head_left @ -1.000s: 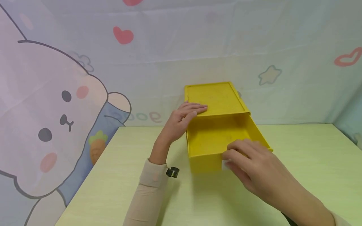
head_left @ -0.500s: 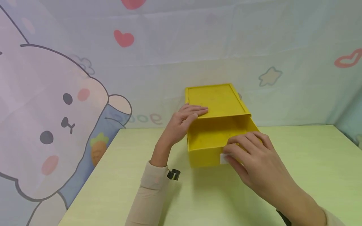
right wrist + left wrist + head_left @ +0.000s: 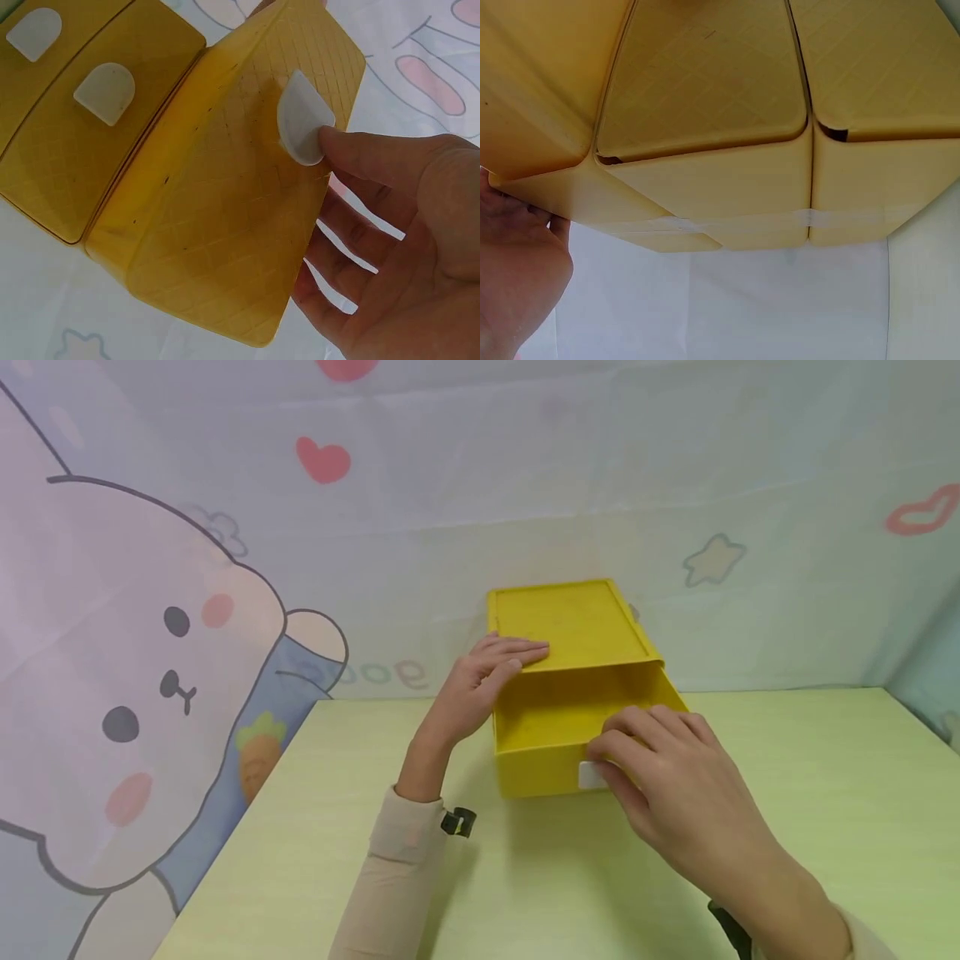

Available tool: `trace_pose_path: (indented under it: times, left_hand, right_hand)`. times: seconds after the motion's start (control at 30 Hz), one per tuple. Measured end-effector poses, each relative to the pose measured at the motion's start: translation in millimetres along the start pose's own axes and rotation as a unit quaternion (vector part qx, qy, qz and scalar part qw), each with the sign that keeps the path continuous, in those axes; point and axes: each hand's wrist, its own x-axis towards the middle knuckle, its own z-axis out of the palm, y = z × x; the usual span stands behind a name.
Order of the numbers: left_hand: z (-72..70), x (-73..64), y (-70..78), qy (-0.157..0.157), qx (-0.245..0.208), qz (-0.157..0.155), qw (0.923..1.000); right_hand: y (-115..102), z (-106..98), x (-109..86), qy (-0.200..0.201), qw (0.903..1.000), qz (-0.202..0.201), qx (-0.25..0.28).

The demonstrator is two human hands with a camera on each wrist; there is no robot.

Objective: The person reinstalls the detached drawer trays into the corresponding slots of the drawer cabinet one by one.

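Observation:
A yellow drawer unit (image 3: 573, 622) stands at the back of the table, its top drawer (image 3: 536, 772) pulled partway out and its visible inside bare. My left hand (image 3: 472, 685) rests on the unit's top at the front left corner, fingers extended across it. At the drawer's front, my right hand (image 3: 678, 785) pinches the front panel. In the right wrist view the thumb touches the edge of the white handle (image 3: 304, 124), while the other fingers reach behind the panel, partly hidden.
Two lower drawers (image 3: 71, 146) with white handles are closed in the right wrist view. Clear tape (image 3: 750, 220) crosses the unit's side. A printed cloth (image 3: 450, 485) hangs close behind the pale table (image 3: 360, 752).
The top drawer has slid inward toward the unit, with the right hand moving along at its front. My left hand keeps its place on the top.

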Motion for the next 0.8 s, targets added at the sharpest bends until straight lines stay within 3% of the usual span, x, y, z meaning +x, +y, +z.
trace_pose_path:
  times: [0.27, 0.8]
  left_hand:
    - [6.6, 0.9, 2.2, -0.012, -0.012, 0.007, 0.9998]
    - [-0.6, -5.9, 4.6, -0.004, -0.014, 0.004, 0.9999]
  right_hand:
    - [-2.8, 0.6, -9.8, 0.032, 0.9994, -0.005, -0.011]
    - [-10.1, 2.1, -8.5, -0.014, 0.9995, 0.026, -0.006]
